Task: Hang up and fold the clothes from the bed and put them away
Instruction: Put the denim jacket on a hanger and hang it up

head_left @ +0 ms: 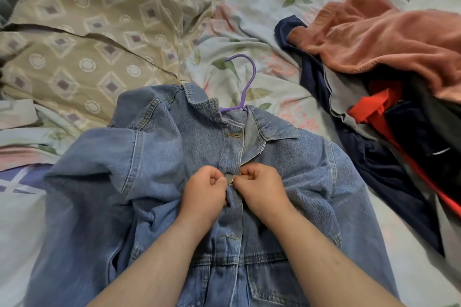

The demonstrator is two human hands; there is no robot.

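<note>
A blue denim jacket (159,157) lies front-up on the bed, with a purple hanger (245,82) inside it; the hook sticks out past the collar. My left hand (203,192) pinches the jacket's left front edge at a metal button (229,178). My right hand (259,188) pinches the opposite front edge right beside that button. Both hands meet at the jacket's upper chest, fingers curled.
A pile of clothes lies at the right: a pink-orange garment (389,32) on top, a navy one (374,157) beneath, an orange hanger (379,109) among them. A beige patterned pillow (87,32) sits at the upper left. The floral bedsheet (262,20) shows between.
</note>
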